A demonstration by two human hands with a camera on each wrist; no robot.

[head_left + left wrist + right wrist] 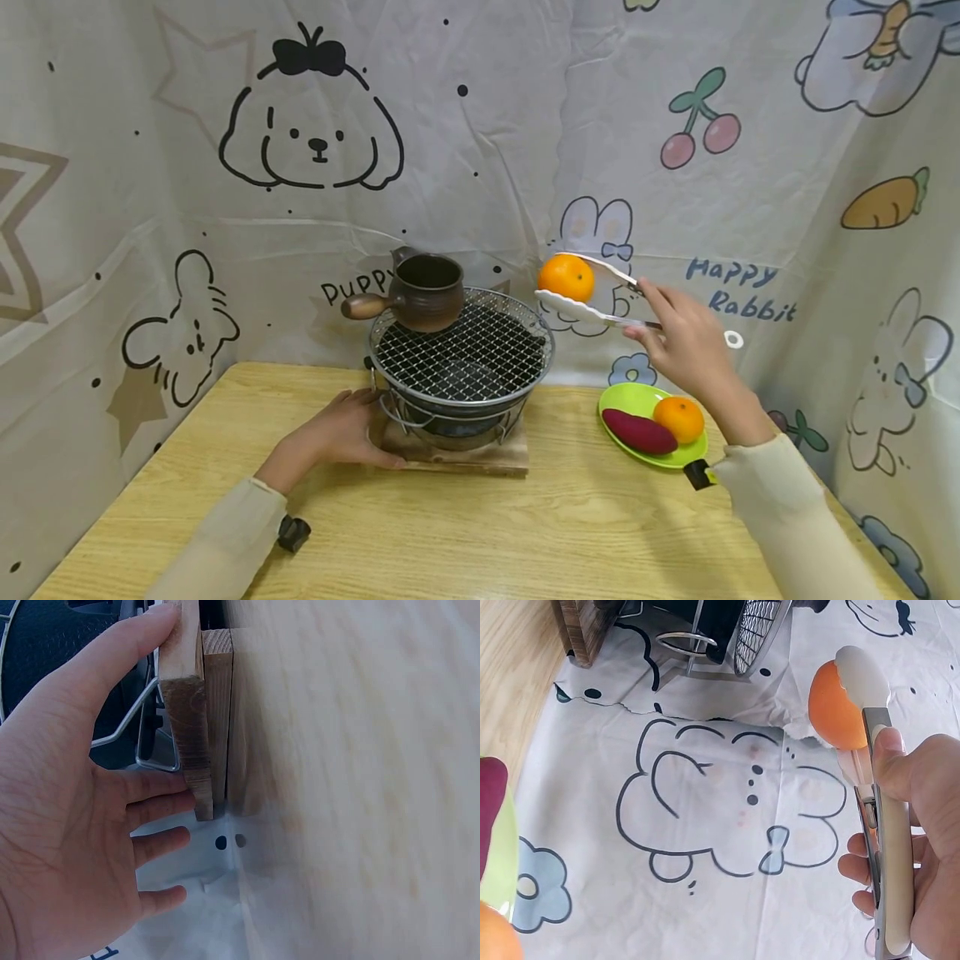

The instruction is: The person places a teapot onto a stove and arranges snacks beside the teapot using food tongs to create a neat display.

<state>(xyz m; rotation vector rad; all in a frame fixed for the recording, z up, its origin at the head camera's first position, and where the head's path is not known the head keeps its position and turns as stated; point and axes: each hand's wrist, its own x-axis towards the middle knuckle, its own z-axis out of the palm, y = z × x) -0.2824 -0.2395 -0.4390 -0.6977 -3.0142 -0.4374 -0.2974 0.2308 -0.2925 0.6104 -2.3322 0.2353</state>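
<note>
The right hand squeezes a pair of tongs whose white tips clamp an orange in the air, just to the right of the grill's wire mesh and above the green plate. The left hand lies open, its fingers flat against the wooden base under the small charcoal grill, steadying it on the table.

To do this well, I judge the squeeze should stay even, since a round fruit can roll out from between the smooth tips; carrying it level and low over the mesh, then lowering it onto a free patch well apart from the brown clay pot at the back left of the mesh, seems wise, with the other hand holding the base firm.

On the plate lie a second orange and a purple sweet potato.

The printed backdrop reads "Happy Rabbit" at the right and "PUPPY", partly hidden, behind the pot
</note>
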